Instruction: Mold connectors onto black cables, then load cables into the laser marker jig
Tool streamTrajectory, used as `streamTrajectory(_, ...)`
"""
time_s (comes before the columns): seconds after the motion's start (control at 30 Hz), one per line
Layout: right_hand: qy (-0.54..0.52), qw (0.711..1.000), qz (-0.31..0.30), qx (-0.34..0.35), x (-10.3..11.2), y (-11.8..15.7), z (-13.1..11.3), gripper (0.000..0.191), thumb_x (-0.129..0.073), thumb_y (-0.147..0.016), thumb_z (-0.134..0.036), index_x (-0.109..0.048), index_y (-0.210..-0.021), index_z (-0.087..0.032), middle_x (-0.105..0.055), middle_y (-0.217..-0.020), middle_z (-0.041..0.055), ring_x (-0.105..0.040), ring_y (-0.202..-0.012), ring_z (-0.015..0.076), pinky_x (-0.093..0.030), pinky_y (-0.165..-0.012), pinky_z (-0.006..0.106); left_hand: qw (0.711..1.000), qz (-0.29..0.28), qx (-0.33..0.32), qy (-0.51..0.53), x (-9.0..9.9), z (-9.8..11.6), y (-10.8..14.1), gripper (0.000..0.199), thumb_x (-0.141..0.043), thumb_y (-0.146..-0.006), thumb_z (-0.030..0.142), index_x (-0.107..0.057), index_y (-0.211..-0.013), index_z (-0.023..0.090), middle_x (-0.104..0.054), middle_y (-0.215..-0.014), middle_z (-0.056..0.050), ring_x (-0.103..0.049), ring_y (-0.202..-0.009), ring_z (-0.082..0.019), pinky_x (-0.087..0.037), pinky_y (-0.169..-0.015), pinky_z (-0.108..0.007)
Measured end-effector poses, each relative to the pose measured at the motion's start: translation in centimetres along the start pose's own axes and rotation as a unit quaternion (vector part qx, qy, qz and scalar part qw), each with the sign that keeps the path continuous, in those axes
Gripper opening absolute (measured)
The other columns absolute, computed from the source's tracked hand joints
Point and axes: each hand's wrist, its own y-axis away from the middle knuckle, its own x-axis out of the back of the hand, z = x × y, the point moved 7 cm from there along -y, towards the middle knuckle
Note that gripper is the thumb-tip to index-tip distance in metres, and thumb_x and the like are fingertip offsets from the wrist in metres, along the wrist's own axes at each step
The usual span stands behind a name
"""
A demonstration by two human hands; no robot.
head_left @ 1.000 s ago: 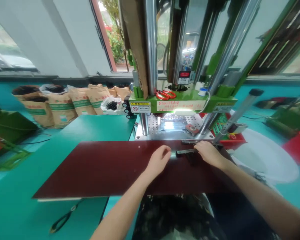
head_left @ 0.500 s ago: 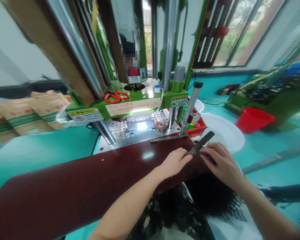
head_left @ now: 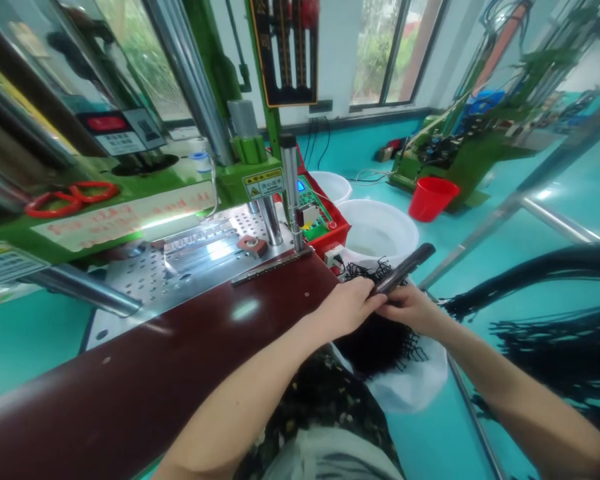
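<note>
Two bare hands close together right of the frame's centre, just past the right end of a glossy reddish-brown board (head_left: 180,373). Left hand (head_left: 347,308) closed around the lower end of a dark bar (head_left: 407,268), slanting up to the right. Right hand (head_left: 416,310) touching or nearly touching the left, fingers curled in toward that same lower end; impossible to tell whether gripping it or only resting against it. Directly below, a mass of black pieces (head_left: 373,350) with wiry ends, above a white bag (head_left: 415,387). Across the board, from lower left to centre, a pale streak of reflected light and two small round spots; along the back edge, a thin dark strip (head_left: 273,267). Behind it, left of centre, a perforated metal plate (head_left: 117,287) beneath a green press (head_left: 230,183), with red scissor handles (head_left: 100,192) at left. Near the middle, a red control box (head_left: 336,233) beside a white tub (head_left: 380,230). Toward the upper right, a shiny turquoise floor (head_left: 485,220), a red bucket (head_left: 433,199), green machinery (head_left: 440,150) and a window (head_left: 385,50) with greenery outside.
</note>
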Motion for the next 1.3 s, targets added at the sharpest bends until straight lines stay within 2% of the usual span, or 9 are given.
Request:
streamTrajectory(0.13, 0.065, 0.997, -0.042, 0.024, 1.2, 1.7, 1.6, 0.015, -0.055, -0.074, -0.025, -0.062, -0.063, -0.016, -0.057, -0.066, 0.0015, -0.053, -0.072, 0.0176, -0.043, -0.071, 0.029, 0.999, -0.022, -0.007, -0.047, 0.4, 0.4, -1.4, 0.026, -0.038, -0.087, 0.04, -0.049, -0.078, 0.018, -0.052, -0.08, -0.002, -0.05, -0.069, -0.015, -0.037, -0.06, -0.025)
streamTrajectory(0.23, 0.155, 0.986, -0.059, 0.029, 1.7, 2.8, 5.4, 0.01, -0.058, -0.075, -0.025, -0.066, -0.072, -0.019, -0.062, -0.077, 0.0042, -0.054, -0.082, 0.0202, -0.042, -0.076, 0.032, 0.999, -0.004, -0.004, -0.05, 1.3, 0.0, -2.0, 0.026, -0.039, -0.087, 0.039, -0.05, -0.076, 0.018, -0.053, -0.08, -0.002, -0.051, -0.072, -0.016, -0.037, -0.065, -0.026)
streamTrajectory(0.33, 0.25, 0.968, 0.001, -0.025, 2.8, 3.0, 9.9, 0.01, -0.061, -0.072, -0.023, -0.069, -0.079, -0.02, -0.064, -0.086, 0.0062, -0.055, -0.086, 0.0236, -0.041, -0.079, 0.038, 0.999, 0.038, 0.014, -0.004, 1.6, -0.9, -2.4, 0.029, -0.036, -0.088, 0.039, -0.049, -0.073, 0.018, -0.052, -0.073, 0.0, -0.049, -0.069, -0.014, -0.035, -0.063, -0.025)
streamTrajectory(0.4, 0.251, 0.965, 0.046, -0.052, 3.3, 2.9, 10.9, 0.013, -0.059, -0.072, -0.022, -0.068, -0.081, -0.019, -0.065, -0.088, 0.0068, -0.056, -0.085, 0.0244, -0.041, -0.08, 0.04, 0.998, 0.057, 0.03, 0.026, 1.2, -1.4, -2.5, 0.03, -0.035, -0.089, 0.04, -0.048, -0.071, 0.018, -0.051, -0.07, 0.001, -0.047, -0.066, -0.013, -0.034, -0.061, -0.025)
streamTrajectory(0.53, 0.04, 0.996, 0.042, -0.072, 2.1, 2.2, 8.2, 0.021, -0.053, -0.079, -0.033, -0.065, -0.086, -0.017, -0.066, -0.087, 0.006, -0.058, -0.083, 0.0216, -0.044, -0.076, 0.035, 0.995, 0.061, 0.05, 0.059, -0.2, -2.1, -2.3, 0.031, -0.036, -0.088, 0.039, -0.047, -0.068, 0.018, -0.05, -0.068, 0.001, -0.045, -0.064, -0.012, -0.032, -0.059, -0.024)
streamTrajectory(0.67, -0.131, 0.989, 0.007, -0.072, 0.5, 1.1, 4.5, 0.029, -0.054, -0.079, -0.04, -0.063, -0.089, -0.014, -0.065, -0.088, 0.0051, -0.058, -0.083, 0.0202, -0.044, -0.075, 0.031, 0.993, 0.051, 0.063, 0.081, -1.6, -2.5, -1.9, 0.032, -0.036, -0.088, 0.04, -0.048, -0.068, 0.018, -0.05, -0.069, 0.001, -0.045, -0.065, -0.012, -0.033, -0.058, -0.024)
streamTrajectory(0.83, -0.148, 0.987, 0.003, -0.062, -0.7, 0.0, 4.2, 0.024, -0.06, -0.075, -0.036, -0.063, -0.078, -0.012, -0.063, -0.074, 0.0027, -0.057, -0.072, 0.018, -0.043, -0.067, 0.029, 0.994, 0.051, 0.067, 0.073, -2.7, -2.9, -1.4, 0.029, -0.036, -0.088, 0.039, -0.048, -0.071, 0.018, -0.053, -0.074, 0.0, -0.047, -0.069, -0.013, -0.034, -0.061, -0.025)
streamTrajectory(1.1, -0.084, 0.995, -0.017, -0.04, -2.0, -0.5, 4.2, 0.021, -0.061, -0.073, -0.034, -0.065, -0.075, -0.013, -0.066, -0.076, 0.0037, -0.059, -0.077, 0.0221, -0.045, -0.075, 0.033, 0.992, 0.08, 0.087, 0.051, -2.6, -3.3, -1.3, 0.031, -0.033, -0.089, 0.042, -0.048, -0.076, 0.018, -0.053, -0.076, 0.0, -0.049, -0.07, -0.014, -0.036, -0.064, -0.027)
streamTrajectory(1.3, -0.061, 0.998, -0.033, -0.008, -2.9, -0.6, 3.5, 0.022, -0.055, -0.077, -0.034, -0.064, -0.072, -0.015, -0.065, -0.079, 0.005, -0.058, -0.08, 0.0213, -0.045, -0.074, 0.033, 0.998, 0.023, 0.065, 0.004, -2.9, -2.7, -1.0, 0.03, -0.035, -0.088, 0.041, -0.051, -0.077, 0.018, -0.052, -0.079, -0.001, -0.051, -0.071, -0.014, -0.039, -0.065, -0.026)
